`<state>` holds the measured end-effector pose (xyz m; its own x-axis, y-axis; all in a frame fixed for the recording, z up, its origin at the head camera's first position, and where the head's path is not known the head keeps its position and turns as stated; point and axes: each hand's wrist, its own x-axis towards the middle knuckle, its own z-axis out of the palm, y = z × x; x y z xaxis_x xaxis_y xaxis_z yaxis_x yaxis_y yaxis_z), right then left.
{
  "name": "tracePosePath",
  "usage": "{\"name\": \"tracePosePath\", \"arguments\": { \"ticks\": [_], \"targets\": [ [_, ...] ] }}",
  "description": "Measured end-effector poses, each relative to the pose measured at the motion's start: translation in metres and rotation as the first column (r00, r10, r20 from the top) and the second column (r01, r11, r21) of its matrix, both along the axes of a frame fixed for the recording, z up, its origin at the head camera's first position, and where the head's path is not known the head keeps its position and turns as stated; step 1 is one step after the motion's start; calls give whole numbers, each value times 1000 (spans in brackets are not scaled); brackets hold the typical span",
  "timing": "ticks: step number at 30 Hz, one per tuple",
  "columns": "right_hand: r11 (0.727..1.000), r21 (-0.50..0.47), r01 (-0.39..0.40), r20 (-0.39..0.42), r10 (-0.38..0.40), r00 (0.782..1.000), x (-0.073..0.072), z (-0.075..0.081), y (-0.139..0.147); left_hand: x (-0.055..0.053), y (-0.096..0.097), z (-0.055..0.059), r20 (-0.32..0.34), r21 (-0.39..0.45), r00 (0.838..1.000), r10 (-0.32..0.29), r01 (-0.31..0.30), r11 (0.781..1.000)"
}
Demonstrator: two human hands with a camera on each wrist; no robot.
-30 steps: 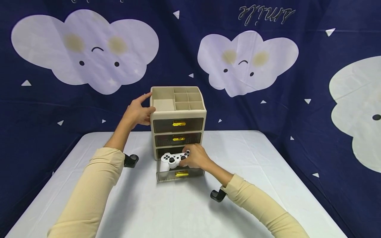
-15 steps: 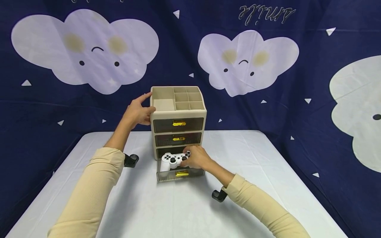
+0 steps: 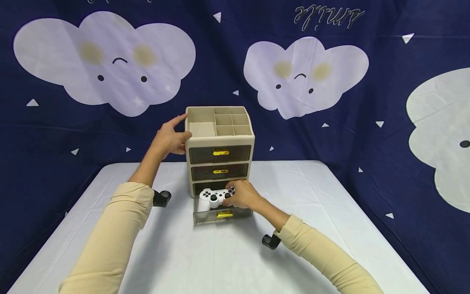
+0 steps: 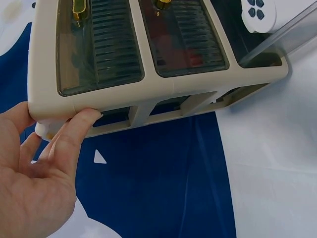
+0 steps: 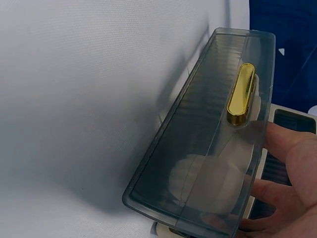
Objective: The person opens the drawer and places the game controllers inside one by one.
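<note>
A beige drawer organizer stands at the back of the table. Its bottom drawer, smoky clear with a gold handle, is pulled out. In that drawer sits a white game controller, its left grip and several black buttons showing. My right hand holds the controller's right end, covering it; in the right wrist view the fingers reach behind the drawer's front panel. My left hand grips the organizer's upper left corner, thumb at the top rim and fingers against the side.
Two upper drawers with gold handles are closed. The organizer's top has open compartments. A white cloth covers the table. Behind hangs a dark blue curtain with cloud prints. Both wrists wear black camera mounts.
The right hand and the controller have shifted very slightly to the right over the last second. The left hand, organizer and drawer have stayed in place.
</note>
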<state>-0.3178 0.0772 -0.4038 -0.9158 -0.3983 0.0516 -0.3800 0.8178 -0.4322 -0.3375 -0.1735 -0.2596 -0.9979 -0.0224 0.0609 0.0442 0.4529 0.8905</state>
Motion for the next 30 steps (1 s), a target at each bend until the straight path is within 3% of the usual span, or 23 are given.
{"name": "tracePosePath", "arguments": {
  "ticks": [22, 30],
  "targets": [
    [999, 24, -31, -29, 32, 999, 1, -1, 1, 1, 0, 0, 7, -2, 1000, 4, -4, 1000],
    [997, -25, -75, -111, 72, 991, 3, 7, 4, 0, 0, 1, 9, -3, 1000, 2, -2, 1000]
  ]
}}
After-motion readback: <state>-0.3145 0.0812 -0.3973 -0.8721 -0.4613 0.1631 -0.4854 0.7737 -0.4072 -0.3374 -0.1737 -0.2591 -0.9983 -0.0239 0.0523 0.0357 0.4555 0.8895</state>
